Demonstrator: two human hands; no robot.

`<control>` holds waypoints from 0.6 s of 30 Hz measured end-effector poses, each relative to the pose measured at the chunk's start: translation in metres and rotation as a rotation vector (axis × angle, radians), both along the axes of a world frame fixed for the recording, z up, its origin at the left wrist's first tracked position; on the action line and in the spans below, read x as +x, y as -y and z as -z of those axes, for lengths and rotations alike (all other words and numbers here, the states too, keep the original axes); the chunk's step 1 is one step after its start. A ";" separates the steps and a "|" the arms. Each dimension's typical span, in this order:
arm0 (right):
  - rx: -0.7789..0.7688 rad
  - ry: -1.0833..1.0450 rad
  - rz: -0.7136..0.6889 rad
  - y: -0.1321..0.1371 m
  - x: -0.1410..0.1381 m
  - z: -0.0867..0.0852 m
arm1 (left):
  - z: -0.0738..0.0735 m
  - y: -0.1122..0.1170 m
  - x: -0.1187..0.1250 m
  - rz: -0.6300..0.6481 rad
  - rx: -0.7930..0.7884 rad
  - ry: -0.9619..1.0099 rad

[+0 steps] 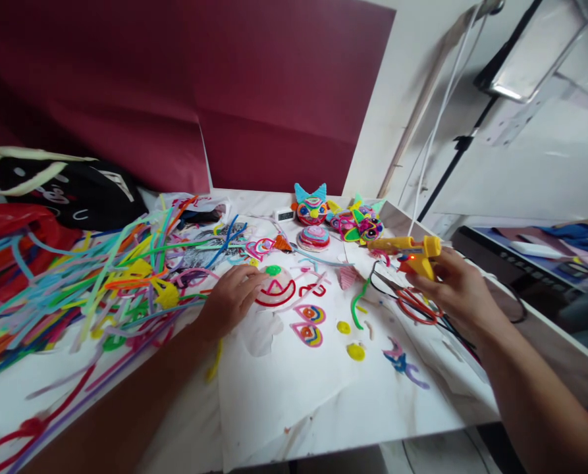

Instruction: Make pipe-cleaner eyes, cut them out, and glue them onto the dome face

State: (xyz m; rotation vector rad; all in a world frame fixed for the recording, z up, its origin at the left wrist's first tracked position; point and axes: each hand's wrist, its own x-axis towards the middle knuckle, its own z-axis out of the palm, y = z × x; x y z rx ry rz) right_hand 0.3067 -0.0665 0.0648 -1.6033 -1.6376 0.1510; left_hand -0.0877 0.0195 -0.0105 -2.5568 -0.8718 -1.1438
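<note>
My right hand (454,286) is closed round a yellow glue gun (412,250), whose nozzle points left above the table. My left hand (232,299) rests on the white paper (298,388) with its fingers curled, touching the left edge of a round piece (276,289) outlined in red pipe cleaner with a pink triangle and a green dot on top. Small coiled pipe cleaner pieces (309,324), yellow blobs (355,351) and a green curved strand (357,306) lie on the paper between my hands.
A big heap of loose coloured pipe cleaners (76,283) covers the table's left side. Finished pipe cleaner faces (312,205) stand at the back. A black bag (61,187) and dark red backdrop (185,92) lie behind. Black cables (422,309) run under my right hand.
</note>
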 end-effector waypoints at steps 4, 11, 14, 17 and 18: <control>-0.179 -0.434 -0.040 0.000 -0.007 0.001 | 0.001 -0.001 -0.002 0.000 -0.027 -0.009; -0.371 -0.735 -0.117 -0.001 -0.016 0.006 | 0.001 -0.002 -0.003 0.011 -0.001 -0.005; -0.349 -0.693 -0.096 -0.004 -0.016 0.011 | 0.001 -0.002 -0.003 0.014 0.015 -0.008; -0.333 -0.612 -0.094 -0.006 -0.017 0.016 | -0.002 0.000 -0.002 0.014 0.006 0.023; -0.325 -0.578 -0.104 -0.006 -0.019 0.017 | -0.005 0.001 -0.001 0.015 0.004 0.041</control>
